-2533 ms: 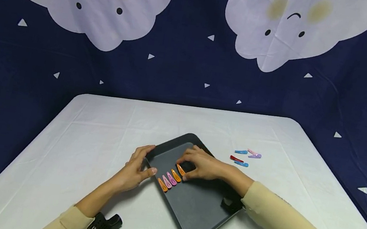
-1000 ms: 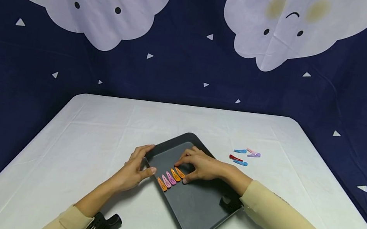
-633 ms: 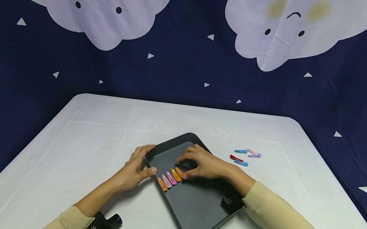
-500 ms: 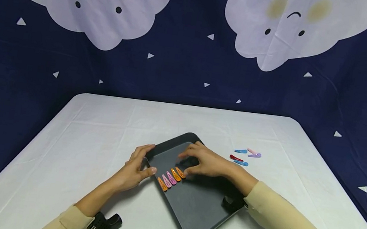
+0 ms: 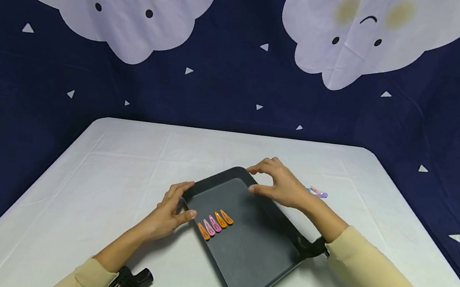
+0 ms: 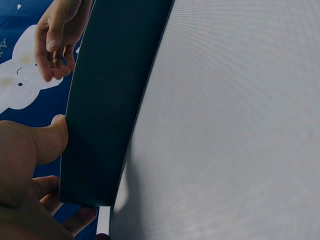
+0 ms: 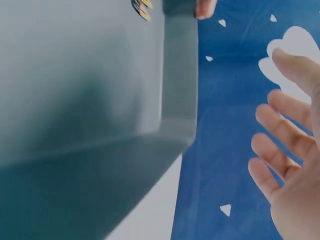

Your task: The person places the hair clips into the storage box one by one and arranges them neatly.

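Several snap hair clips [image 5: 214, 224], orange and pink, lie in a slanting row along the left side inside a dark grey baking tray [image 5: 250, 264]. My left hand [image 5: 169, 213] holds the tray's left corner. In the left wrist view, its thumb [image 6: 59, 134] is at the rim and its fingers bend round the corner. Over the far right rim, my right hand [image 5: 285, 185] is spread with nothing in it. In the right wrist view its fingers [image 7: 285, 127] are apart and loosely bent, beside the tray wall [image 7: 179, 75].
Beyond the tray on the right, pink and purple hair clips [image 5: 319, 194] lie on the white tablecloth [image 5: 130, 159]; the other loose clips there are mostly behind my right hand. A dark blue cloth [image 5: 217, 107] with clouds hangs behind the table.
My right hand has let go of the end orange hair clip, which now lies in the row, and has moved up and right to the far rim. My left hand has stayed put.
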{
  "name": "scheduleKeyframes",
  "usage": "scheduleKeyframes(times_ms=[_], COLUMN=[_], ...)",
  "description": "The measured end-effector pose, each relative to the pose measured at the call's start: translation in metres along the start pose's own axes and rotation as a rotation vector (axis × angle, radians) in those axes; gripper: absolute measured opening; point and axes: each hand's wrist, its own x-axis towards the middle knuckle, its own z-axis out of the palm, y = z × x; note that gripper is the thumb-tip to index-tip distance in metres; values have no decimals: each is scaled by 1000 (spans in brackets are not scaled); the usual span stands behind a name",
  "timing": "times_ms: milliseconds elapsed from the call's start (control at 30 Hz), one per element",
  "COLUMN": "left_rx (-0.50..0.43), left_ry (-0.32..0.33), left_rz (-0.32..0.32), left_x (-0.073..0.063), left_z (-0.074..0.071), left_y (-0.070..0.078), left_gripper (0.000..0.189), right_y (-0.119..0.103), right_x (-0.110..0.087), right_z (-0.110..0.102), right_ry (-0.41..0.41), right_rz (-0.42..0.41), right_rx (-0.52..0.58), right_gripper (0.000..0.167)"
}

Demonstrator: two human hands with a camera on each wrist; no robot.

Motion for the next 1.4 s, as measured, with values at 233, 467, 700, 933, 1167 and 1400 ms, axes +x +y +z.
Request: scheduleKeyframes(times_ms=[233,467,700,933,1167,1400], left_rx=[-2,-4,-3,-3,-3,-7], left_ry=[0,6,3,0,-1,-2], left_rz=[-4,-2,-3,3,-2,-7], left_x=[0,0,1,1,1,0], left_z=[0,1,1,0,0,0], left_y=[0,0,0,1,1,1], left_gripper=[71,70,70,70,70,71], right_y=[10,23,41,65,83,94], right_x=[-13,-29,-43,-56,-62,-67], right_z=[-21,-28,-25,-20,-19,-17], right_ry=[123,228,350,359,297,211], right_rz=[149,285,368,432,476,525], right_rx=[-5,-94,-186,-250,-252,-216], right_gripper=[43,45,44,43,44,46])
